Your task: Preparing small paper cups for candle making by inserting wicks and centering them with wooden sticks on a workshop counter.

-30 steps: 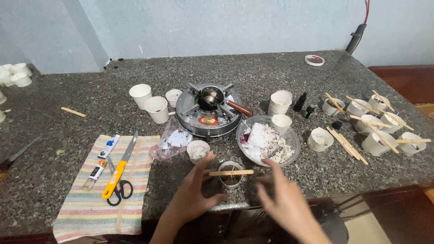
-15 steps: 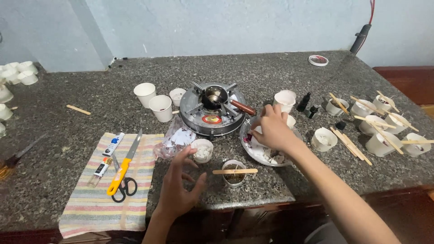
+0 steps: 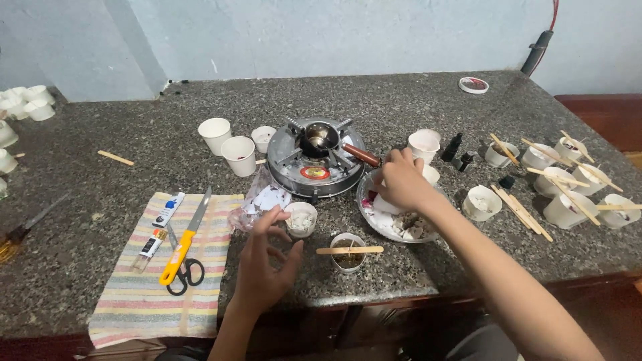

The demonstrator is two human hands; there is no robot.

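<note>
Beside a small stove [image 3: 315,159], the right hand [image 3: 400,180] is curled over a plate of wax scraps [image 3: 401,220], grip unclear; the left hand [image 3: 264,271] is held open, empty, near an unfilled cup with a stick [image 3: 348,250]

The right hand [image 3: 399,182] hides part of the metal plate [image 3: 366,204]; the picture's left edge cuts off white cups [image 3: 7,137].
</note>
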